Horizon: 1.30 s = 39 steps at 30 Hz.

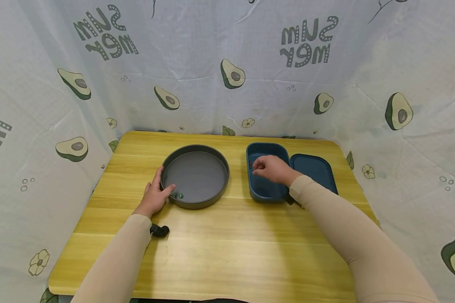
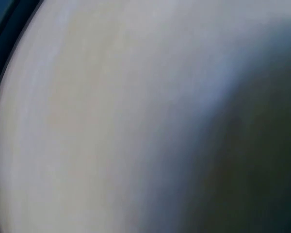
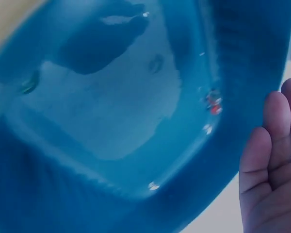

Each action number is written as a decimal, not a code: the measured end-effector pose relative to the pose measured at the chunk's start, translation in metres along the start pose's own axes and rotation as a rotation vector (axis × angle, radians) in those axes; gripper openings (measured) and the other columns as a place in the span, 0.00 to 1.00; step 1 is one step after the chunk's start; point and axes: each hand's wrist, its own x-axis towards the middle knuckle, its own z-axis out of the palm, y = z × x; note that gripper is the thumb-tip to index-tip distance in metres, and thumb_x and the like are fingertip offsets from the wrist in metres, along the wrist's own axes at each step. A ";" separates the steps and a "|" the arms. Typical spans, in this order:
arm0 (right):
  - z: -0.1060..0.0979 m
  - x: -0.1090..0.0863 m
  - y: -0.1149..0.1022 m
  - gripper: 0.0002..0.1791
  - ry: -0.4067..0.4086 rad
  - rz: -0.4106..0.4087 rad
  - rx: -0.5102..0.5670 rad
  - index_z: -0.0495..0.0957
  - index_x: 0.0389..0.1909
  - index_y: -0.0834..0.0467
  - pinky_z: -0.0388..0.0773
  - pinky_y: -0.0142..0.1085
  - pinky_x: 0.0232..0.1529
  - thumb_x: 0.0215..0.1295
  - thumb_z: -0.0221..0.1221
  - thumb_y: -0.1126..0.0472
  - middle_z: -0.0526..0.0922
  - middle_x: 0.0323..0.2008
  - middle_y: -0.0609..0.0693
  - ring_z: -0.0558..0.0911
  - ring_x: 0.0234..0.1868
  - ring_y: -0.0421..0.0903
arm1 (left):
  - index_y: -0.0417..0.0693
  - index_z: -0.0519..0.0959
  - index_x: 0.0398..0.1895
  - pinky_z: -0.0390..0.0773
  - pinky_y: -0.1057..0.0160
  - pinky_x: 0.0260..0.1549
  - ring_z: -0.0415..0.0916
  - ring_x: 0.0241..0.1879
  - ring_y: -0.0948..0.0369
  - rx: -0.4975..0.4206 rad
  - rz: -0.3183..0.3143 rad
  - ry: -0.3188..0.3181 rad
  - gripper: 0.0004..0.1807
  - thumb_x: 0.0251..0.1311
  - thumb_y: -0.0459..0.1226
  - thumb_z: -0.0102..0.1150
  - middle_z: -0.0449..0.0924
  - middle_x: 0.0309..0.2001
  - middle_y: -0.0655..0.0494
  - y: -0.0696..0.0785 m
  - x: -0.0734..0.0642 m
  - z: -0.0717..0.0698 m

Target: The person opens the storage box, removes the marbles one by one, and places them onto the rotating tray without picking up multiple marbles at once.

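Observation:
My left hand (image 1: 154, 198) rests at the near left edge of a round grey pan (image 1: 197, 204), fingers along the outside of the rim and thumb reaching over it. Two small green marbles (image 1: 180, 195) lie inside the pan close to that thumb. Over a blue rectangular box (image 1: 265, 198), my right hand (image 1: 273, 168) hangs with bent fingers and the thumb near the index finger. Whether a small piece sits between those fingertips is unclear. A red-and-clear marble (image 3: 214, 104) lies by the box wall in the right wrist view, with a green marble (image 3: 30, 83) across from it.
A flat blue lid (image 1: 316, 168) lies on the wooden table (image 1: 220, 252) against the box's right side. A small black object (image 1: 159, 230) is by my left wrist. Avocado-print cloth (image 1: 197, 63) hangs behind. Blur fills the left wrist view.

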 end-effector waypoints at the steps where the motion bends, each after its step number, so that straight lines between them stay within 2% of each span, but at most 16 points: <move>1: 0.000 0.001 -0.003 0.10 0.007 -0.002 0.012 0.85 0.51 0.56 0.84 0.45 0.49 0.75 0.64 0.57 0.89 0.43 0.50 0.84 0.42 0.46 | 0.72 0.31 0.87 0.30 0.25 0.78 0.17 0.83 0.32 0.002 0.000 0.000 0.48 0.78 0.55 0.52 0.36 0.88 0.48 0.000 0.000 0.000; 7: 0.005 0.004 -0.023 0.09 0.054 -0.022 0.080 0.85 0.50 0.56 0.82 0.43 0.44 0.75 0.64 0.57 0.89 0.42 0.51 0.84 0.40 0.46 | 0.76 0.31 0.86 0.33 0.22 0.76 0.17 0.82 0.31 -0.002 -0.015 -0.001 0.48 0.78 0.56 0.52 0.36 0.88 0.49 0.000 0.000 -0.001; 16: 0.016 0.013 -0.046 0.10 0.096 -0.052 0.107 0.85 0.50 0.57 0.80 0.39 0.42 0.75 0.65 0.57 0.87 0.40 0.51 0.82 0.40 0.46 | 0.74 0.31 0.86 0.32 0.23 0.77 0.17 0.82 0.31 0.000 -0.013 0.002 0.48 0.78 0.56 0.52 0.36 0.88 0.49 0.002 -0.001 0.000; 29: 0.038 0.031 -0.077 0.10 0.059 -0.081 0.149 0.85 0.51 0.56 0.78 0.36 0.36 0.75 0.65 0.56 0.87 0.38 0.49 0.80 0.33 0.44 | 0.77 0.30 0.86 0.35 0.21 0.75 0.18 0.82 0.31 0.005 -0.029 -0.002 0.48 0.78 0.57 0.52 0.37 0.88 0.49 0.001 -0.001 0.000; 39: 0.055 0.038 -0.096 0.11 0.025 -0.129 0.179 0.84 0.52 0.56 0.79 0.33 0.36 0.75 0.64 0.56 0.87 0.39 0.48 0.81 0.36 0.42 | 0.78 0.31 0.86 0.36 0.21 0.75 0.19 0.83 0.31 0.001 -0.022 0.005 0.48 0.77 0.57 0.52 0.37 0.88 0.50 -0.003 0.000 0.001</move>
